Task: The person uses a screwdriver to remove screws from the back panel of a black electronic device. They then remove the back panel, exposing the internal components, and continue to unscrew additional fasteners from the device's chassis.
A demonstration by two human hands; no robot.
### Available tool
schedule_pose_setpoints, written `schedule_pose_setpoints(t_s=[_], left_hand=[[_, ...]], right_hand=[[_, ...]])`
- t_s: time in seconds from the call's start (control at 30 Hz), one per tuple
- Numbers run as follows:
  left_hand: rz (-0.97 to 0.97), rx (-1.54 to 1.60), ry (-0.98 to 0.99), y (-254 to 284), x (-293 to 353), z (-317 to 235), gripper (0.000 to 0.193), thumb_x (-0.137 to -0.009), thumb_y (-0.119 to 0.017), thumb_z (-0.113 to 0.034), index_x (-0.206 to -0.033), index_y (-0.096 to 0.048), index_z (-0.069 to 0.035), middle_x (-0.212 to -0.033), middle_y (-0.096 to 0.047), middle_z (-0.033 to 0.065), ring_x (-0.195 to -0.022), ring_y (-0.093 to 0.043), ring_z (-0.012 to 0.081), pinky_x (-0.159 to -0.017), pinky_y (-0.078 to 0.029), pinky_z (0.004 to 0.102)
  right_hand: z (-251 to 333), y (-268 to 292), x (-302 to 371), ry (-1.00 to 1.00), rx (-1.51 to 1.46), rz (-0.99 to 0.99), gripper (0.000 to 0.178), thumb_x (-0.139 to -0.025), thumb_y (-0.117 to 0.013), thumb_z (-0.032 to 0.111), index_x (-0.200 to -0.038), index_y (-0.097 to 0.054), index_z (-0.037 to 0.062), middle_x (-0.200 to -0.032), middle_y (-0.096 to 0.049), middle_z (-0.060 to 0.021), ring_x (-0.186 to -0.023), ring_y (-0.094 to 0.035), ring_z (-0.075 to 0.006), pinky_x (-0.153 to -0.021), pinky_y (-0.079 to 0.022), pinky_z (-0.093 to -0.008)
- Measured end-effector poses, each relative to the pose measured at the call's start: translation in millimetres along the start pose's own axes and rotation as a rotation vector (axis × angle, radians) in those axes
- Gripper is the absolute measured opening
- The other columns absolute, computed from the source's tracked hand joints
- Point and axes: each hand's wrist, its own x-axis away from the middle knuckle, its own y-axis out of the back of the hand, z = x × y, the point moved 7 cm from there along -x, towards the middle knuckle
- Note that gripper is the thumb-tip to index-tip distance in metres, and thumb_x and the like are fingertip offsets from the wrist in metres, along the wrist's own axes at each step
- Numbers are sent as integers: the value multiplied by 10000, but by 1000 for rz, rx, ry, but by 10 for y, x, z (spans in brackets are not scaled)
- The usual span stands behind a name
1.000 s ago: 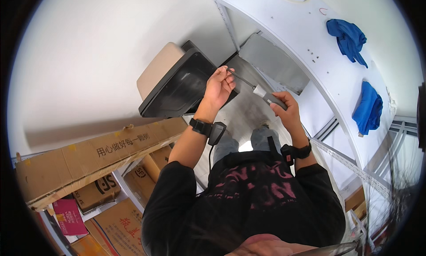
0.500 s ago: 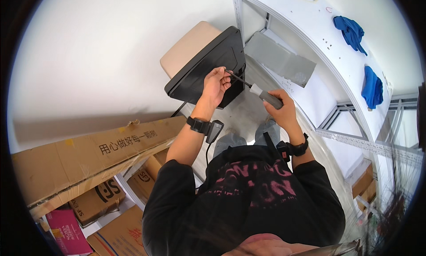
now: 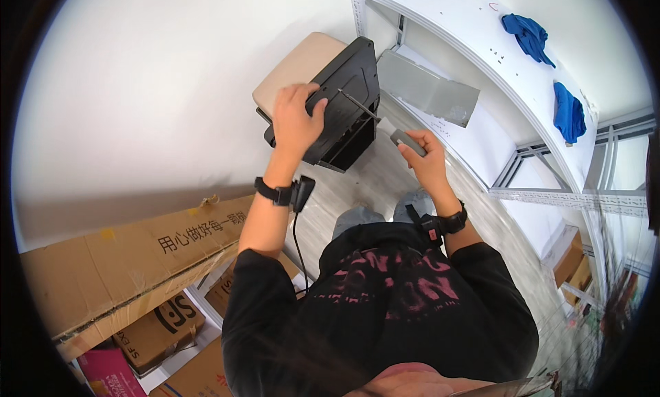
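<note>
Holding screwdriver in right hand, fingers closed on the handle. Handle grey, collar pale, shaft long, dark, thin. It's ahead of the torso, tip at the black face of the unit; can't tell if touching. Left hand has fingers curled over the unit's edge. Unit has a beige padded-looking part, sits near the wall. Long carton, left: dark printed characters. Box below: bold black lettering, logo. Shirt: pink lettering. Right: white worktop, two blue cloths.
</note>
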Motion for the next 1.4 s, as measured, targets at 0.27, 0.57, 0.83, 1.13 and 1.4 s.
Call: schedule_pose_setpoints(t_s=[0.27, 0.57, 0.83, 1.13, 1.4], left_hand=[[210, -111, 82, -270, -47, 407, 383, -656, -764, -109, -1020, -658, -56, -903, -586, 113, -880, -551, 293, -763, -462, 371], [146, -79, 76, -249, -28, 445, 339, -637, -777, -113, -964, -692, -85, -801, -549, 87, -786, -539, 272, -702, -462, 356], [89, -105, 98, -258, -12, 413, 304, -636, -733, -137, -934, -692, -94, -790, -532, 87, -795, -536, 272, -689, -476, 366], [61, -161, 144, -282, -56, 413, 243, -625, -736, -168, -845, -677, -82, -737, -524, 87, -759, -548, 262, -647, -462, 374], [28, -161, 136, -267, -40, 408, 235, -633, -731, -164, -848, -678, -86, -766, -513, 90, -778, -531, 271, -666, -474, 368]], right_hand=[[-132, -242, -46, -26, -6, 6, 280, -814, -682, 91, -1045, -558, -7, -895, -638, -49, -795, -570, -76, -689, -440, -212], [-200, -397, -86, 5, 0, -14, 279, -818, -678, 99, -1046, -557, -4, -908, -636, -51, -808, -574, -86, -721, -448, -227], [-140, -457, -144, 71, 56, -26, 289, -790, -695, 88, -1033, -559, 9, -902, -612, -48, -815, -568, -107, -731, -451, -246], [-31, -376, -146, 221, 112, -41, 472, -731, -706, 21, -1147, -488, 71, -967, -485, -58, -838, -537, -158, -716, -464, -289], [-206, -355, -152, -5, 16, -164, 381, -835, -650, 76, -1167, -467, 33, -971, -486, -75, -615, -560, -120, -519, -477, -242]])
